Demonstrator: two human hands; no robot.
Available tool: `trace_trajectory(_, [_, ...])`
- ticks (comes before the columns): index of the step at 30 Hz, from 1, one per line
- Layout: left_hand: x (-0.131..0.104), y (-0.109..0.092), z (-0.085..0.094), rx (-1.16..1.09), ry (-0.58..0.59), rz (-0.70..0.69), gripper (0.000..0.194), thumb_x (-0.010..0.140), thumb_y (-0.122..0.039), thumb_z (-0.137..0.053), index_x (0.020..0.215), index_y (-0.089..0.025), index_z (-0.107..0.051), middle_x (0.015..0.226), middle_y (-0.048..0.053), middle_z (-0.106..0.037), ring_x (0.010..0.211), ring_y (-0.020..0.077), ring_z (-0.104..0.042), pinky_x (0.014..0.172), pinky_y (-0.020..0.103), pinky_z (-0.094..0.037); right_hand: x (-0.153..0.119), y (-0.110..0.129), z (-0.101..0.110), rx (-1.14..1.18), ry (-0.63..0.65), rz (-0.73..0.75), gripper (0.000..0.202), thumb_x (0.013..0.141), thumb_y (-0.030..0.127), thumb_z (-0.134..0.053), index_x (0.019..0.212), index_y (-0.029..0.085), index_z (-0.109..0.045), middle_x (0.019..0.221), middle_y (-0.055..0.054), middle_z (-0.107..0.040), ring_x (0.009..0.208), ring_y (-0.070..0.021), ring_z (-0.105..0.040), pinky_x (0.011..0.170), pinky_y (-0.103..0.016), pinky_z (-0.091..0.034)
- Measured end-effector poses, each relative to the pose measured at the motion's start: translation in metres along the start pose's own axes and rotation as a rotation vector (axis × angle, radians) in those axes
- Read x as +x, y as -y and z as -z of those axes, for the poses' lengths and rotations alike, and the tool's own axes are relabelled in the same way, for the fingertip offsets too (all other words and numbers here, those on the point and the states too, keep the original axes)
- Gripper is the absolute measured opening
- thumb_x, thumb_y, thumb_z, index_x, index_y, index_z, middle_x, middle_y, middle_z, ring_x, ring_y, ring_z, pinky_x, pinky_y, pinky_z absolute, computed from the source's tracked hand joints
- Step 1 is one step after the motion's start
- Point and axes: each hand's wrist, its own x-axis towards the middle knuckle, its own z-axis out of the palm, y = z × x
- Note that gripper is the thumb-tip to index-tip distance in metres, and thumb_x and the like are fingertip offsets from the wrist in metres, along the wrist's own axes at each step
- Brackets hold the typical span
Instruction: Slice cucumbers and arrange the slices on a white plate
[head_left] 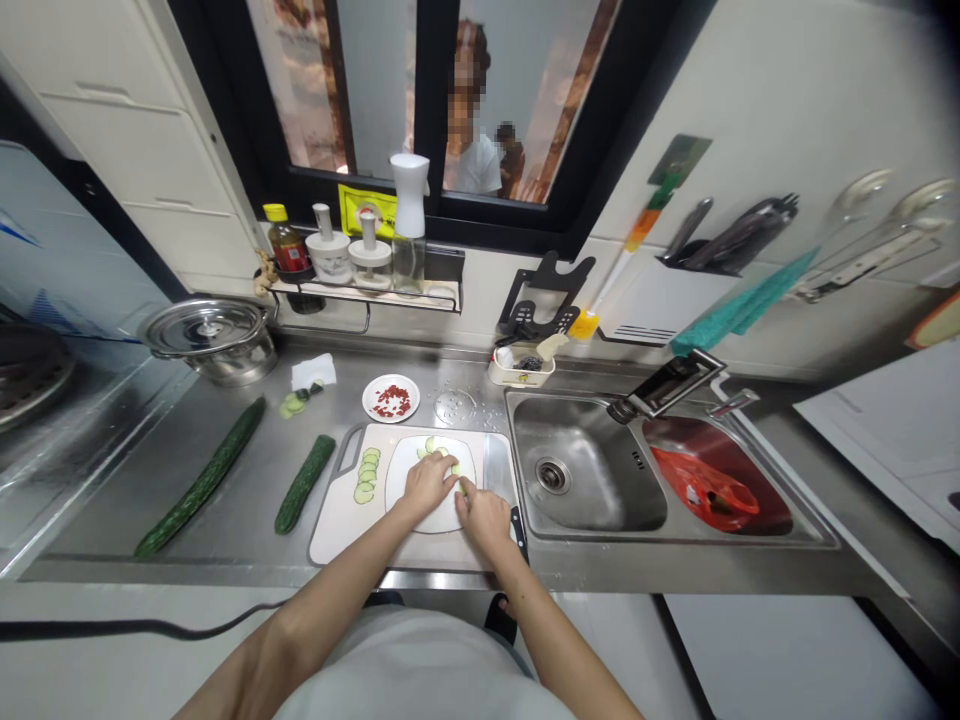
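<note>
Over a white plate (412, 508) on the cutting board (337, 535), my left hand (430, 482) and my right hand (482, 512) nearly touch, fingers pinched around pale green cucumber slices (457, 468). More slices lie at the plate's far edge. A row of cucumber slices (366, 475) overlaps on the board's left part. The knife (517, 528) lies along the board's right side, blade away from me. Left of the board are a cut cucumber (304, 484) and a longer cucumber (202, 482).
A small dish with chopped red pieces (391, 399) sits behind the board, cucumber scraps (293, 404) and white paper (314, 371) to its left. The lidded pot (217, 340) is back left. The sink (589, 460) is right; a red bag (705, 488) lies in its second basin.
</note>
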Motion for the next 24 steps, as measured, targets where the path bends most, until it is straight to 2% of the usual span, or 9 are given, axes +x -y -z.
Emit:
trace_trajectory(4, [-0.002,0.0,0.003,-0.042,-0.008,0.017,0.029,0.089,-0.033,-0.052,0.114,-0.026,-0.063,0.109,0.004,-0.064,0.104,0.0184,-0.058,0.09,0.028,-0.043,-0.002,-0.001,-0.002,0.021,-0.011,-0.008,0.039,0.097,0.039,-0.033,0.129,0.028,-0.052,0.088,-0.007,-0.072,0.082,-0.0176,-0.068,0.069,-0.024,-0.039])
trace_trajectory(10, [-0.02,0.013,0.013,-0.174,-0.112,0.057,0.026,0.086,-0.031,-0.054,0.108,-0.024,-0.065,0.096,0.002,-0.066,0.09,0.0154,-0.061,0.083,0.025,-0.045,-0.005,-0.007,-0.003,0.066,-0.036,-0.054,0.041,0.097,0.04,-0.032,0.13,0.028,-0.053,0.092,-0.007,-0.073,0.085,-0.0182,-0.068,0.07,-0.024,-0.04])
trace_trajectory(19, [-0.071,0.064,0.03,-0.243,-0.289,0.273,0.028,0.085,-0.036,-0.052,0.106,-0.023,-0.066,0.093,0.002,-0.067,0.087,0.017,-0.061,0.079,0.026,-0.045,-0.008,-0.01,0.002,0.124,-0.015,-0.086,0.04,0.096,0.039,-0.032,0.127,0.029,-0.055,0.096,-0.006,-0.073,0.089,-0.0183,-0.067,0.072,-0.024,-0.04])
trace_trajectory(24, [-0.1,0.093,0.038,-0.18,-0.293,0.485,0.03,0.084,-0.041,-0.051,0.106,-0.025,-0.063,0.094,0.002,-0.067,0.085,0.018,-0.062,0.071,0.025,-0.044,-0.006,-0.011,-0.001,0.183,-0.037,-0.098,0.041,0.096,0.038,-0.032,0.128,0.028,-0.056,0.095,-0.006,-0.073,0.089,-0.0183,-0.067,0.074,-0.025,-0.04])
